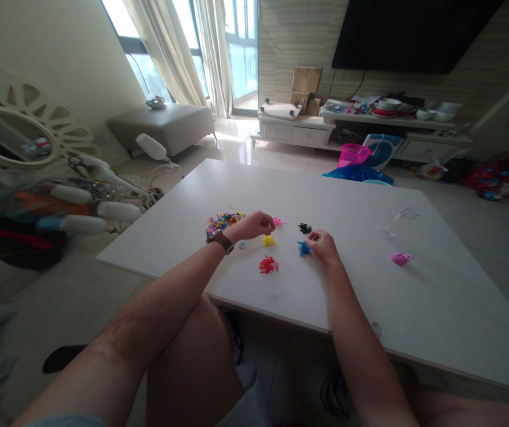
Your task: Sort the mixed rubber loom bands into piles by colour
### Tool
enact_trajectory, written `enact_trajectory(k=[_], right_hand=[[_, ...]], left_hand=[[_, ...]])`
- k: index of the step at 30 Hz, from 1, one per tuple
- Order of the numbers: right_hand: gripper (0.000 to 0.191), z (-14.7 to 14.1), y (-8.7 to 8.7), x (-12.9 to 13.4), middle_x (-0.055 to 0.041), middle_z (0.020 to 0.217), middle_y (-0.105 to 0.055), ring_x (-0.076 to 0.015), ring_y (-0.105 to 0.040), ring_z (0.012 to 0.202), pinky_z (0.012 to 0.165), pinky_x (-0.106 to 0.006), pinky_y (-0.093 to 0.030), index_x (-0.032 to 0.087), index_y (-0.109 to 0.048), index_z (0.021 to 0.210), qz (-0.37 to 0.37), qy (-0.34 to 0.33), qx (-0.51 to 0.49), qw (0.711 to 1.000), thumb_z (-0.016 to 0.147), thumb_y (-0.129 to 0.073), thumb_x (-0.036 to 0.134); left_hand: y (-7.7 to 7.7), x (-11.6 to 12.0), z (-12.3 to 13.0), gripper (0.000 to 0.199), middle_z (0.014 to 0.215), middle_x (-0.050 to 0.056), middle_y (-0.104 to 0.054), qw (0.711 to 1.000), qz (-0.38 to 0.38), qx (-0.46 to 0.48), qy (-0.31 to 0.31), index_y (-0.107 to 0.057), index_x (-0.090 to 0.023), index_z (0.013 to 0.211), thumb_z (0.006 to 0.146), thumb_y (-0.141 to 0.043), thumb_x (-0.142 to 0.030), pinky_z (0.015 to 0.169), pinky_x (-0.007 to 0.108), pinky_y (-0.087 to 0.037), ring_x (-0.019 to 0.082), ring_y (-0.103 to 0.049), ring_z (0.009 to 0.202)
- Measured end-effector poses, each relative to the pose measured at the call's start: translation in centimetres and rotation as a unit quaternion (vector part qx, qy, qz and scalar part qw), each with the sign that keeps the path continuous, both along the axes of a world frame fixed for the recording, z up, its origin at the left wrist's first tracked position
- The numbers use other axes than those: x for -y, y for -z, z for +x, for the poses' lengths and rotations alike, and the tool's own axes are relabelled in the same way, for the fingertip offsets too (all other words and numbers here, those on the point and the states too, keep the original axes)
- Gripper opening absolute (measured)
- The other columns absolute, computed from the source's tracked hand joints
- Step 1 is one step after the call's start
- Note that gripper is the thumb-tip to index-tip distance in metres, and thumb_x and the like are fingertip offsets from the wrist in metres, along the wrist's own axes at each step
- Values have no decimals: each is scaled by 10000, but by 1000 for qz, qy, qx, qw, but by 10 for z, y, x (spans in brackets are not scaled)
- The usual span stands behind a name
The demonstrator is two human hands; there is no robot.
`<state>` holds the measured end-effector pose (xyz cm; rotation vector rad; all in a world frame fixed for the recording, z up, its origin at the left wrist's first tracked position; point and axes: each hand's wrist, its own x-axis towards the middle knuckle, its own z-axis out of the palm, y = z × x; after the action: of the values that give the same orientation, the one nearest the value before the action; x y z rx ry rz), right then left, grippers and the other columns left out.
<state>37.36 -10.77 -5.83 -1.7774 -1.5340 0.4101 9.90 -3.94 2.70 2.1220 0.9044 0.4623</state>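
My left hand (258, 225) is closed in a pinch just over the yellow pile (269, 241) and beside the pink pile (278, 222); whatever its fingertips hold is too small to make out. Right at the edge of the blue pile (304, 248), my right hand (323, 244) has its fingers pressed together, their contents hidden. A black pile (305, 228) lies behind it. Nearer to me is a red pile (268, 265) of small loop-shaped pieces. Partly behind my left wrist spreads a mixed multicoloured heap (225, 222) of similar small pieces.
The white table (352, 296) carries a pink object (401, 258) and a clear plastic piece (408, 216) on the right. Beyond its far edge are a pink basket (353, 155) and a blue plastic item (356, 173). A lamp with white shades (118, 212) stands left.
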Motion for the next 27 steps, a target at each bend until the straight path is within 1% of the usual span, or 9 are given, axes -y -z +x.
enact_trajectory(k=[4,8,13,16,18,21,24,27], right_hand=[[60,2,4,-1,-22,757,-661,-198,-555,743,735,-322,-457,233,-620,586,-5,-6,39,999,626,-591,269],[69,1,5,-1,-23,761,-656,-195,-549,737,729,-318,-449,232,-617,591,-6,-5,40,999,636,-569,255],[78,0,5,-2,-25,742,-653,-199,-552,723,709,-323,-442,233,-609,590,-4,3,28,1000,639,-550,244],[82,-1,5,-2,-27,712,-647,-208,-556,719,692,-328,-442,237,-611,588,0,16,17,1000,636,-545,251],[86,-1,4,-2,-31,694,-642,-215,-560,714,686,-336,-443,240,-607,583,8,22,9,1000,636,-542,259],[89,-3,2,-1,-36,701,-648,-224,-574,716,696,-349,-448,244,-595,582,20,27,-5,999,642,-536,269],[93,-5,-1,0,-43,728,-666,-229,-594,730,713,-351,-459,243,-606,606,28,36,-23,999,648,-532,282],[99,-6,-3,0,-49,747,-679,-237,-607,743,739,-361,-472,244,-615,625,37,42,-37,998,648,-530,289]], left_hand=[[-1,-3,-6,234,800,90,-764,1000,-12,1,-23,-769,-107,920,797,-654,-270,653,251,-481,169,-684,726],[-1,-10,-17,221,785,83,-767,998,-22,-2,-57,-760,-115,914,797,-646,-264,669,255,-494,171,-691,728],[-1,-22,-42,215,756,72,-754,987,-16,-21,-156,-769,-121,889,770,-642,-247,634,243,-474,159,-661,687],[0,-25,-55,215,731,65,-739,977,-23,-24,-212,-780,-123,861,740,-660,-256,598,238,-450,150,-627,651],[1,-24,-61,206,719,68,-733,970,-40,-24,-237,-780,-125,821,722,-679,-275,585,239,-442,155,-622,651],[2,-22,-68,179,685,69,-717,961,-73,-33,-264,-758,-129,722,698,-704,-297,565,240,-432,160,-615,642],[4,-21,-74,128,612,43,-674,953,-96,-58,-281,-742,-139,669,656,-729,-265,551,238,-417,152,-588,610],[5,-22,-81,98,564,19,-633,949,-87,-96,-288,-744,-145,652,608,-757,-231,541,239,-395,152,-572,600]])
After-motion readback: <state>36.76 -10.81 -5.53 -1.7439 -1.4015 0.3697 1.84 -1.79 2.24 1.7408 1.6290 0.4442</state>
